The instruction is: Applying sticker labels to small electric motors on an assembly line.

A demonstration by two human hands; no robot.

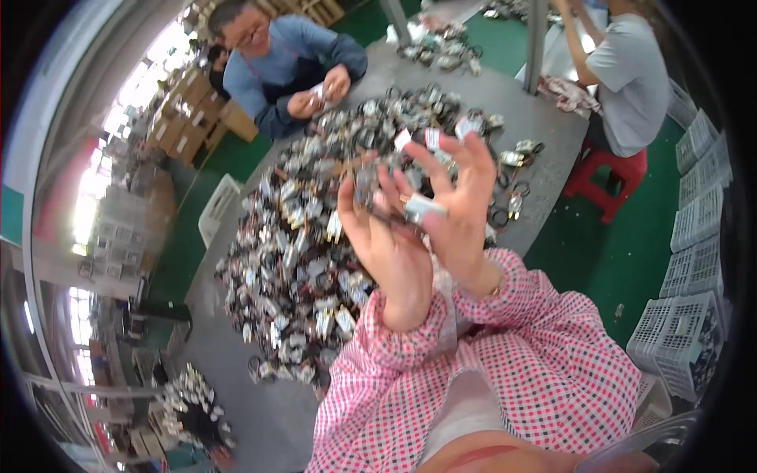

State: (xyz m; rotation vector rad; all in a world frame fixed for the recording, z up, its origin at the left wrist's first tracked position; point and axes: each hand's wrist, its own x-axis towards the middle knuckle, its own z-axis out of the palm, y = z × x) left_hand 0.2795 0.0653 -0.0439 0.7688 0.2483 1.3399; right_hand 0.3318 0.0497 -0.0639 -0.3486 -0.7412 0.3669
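Observation:
Both my hands are raised over a large pile of small metal-and-black parts with cables (315,236) on the grey table. A small silvery-white plug with gold-coloured pins (423,206) lies against the palm side of my right hand (464,229), near the thumb. The other right fingers stretch upward, with white wraps (469,126) on their tips. My left hand (400,268) is close beside it, its fingers curled around a blurred greyish thing (366,183) whose kind I cannot make out. Checked pink-and-white sleeves cover both my forearms.
Across the table (524,189), a person in blue (276,63) holds a small white item. Another person in grey (627,79) sits on a red stool (607,177) at the right. White plastic baskets (674,335) line the right side. A metal post (536,47) stands at the far edge.

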